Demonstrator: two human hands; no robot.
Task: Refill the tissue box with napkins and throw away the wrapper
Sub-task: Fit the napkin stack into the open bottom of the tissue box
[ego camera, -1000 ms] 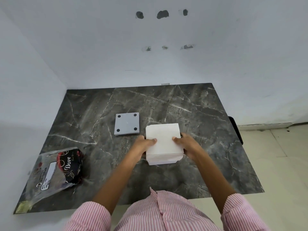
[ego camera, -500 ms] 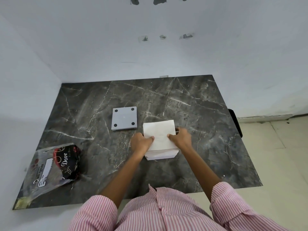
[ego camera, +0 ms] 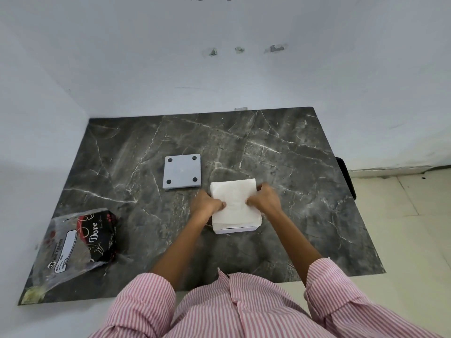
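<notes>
A stack of white napkins [ego camera: 235, 193] sits in the open white tissue box [ego camera: 235, 230] near the middle of the dark marble table [ego camera: 292, 167]. My left hand [ego camera: 206, 203] grips the stack's left side with its thumb on top. My right hand [ego camera: 264, 200] holds the right side the same way. Only the box's near wall shows under the napkins. The grey square lid [ego camera: 182, 171] with its four black feet up lies just left and behind the box. The empty clear and black "Dove" wrapper [ego camera: 78, 242] lies at the table's front left.
White walls border the table at the back and left. A dark object [ego camera: 346, 176] sticks out past the table's right edge. Tiled floor [ego camera: 415, 228] lies to the right. My striped shirt fills the bottom of the view.
The napkin stack has gone lower into the box, and both hands have slid inward on top of it. The camera has tilted down a little.
</notes>
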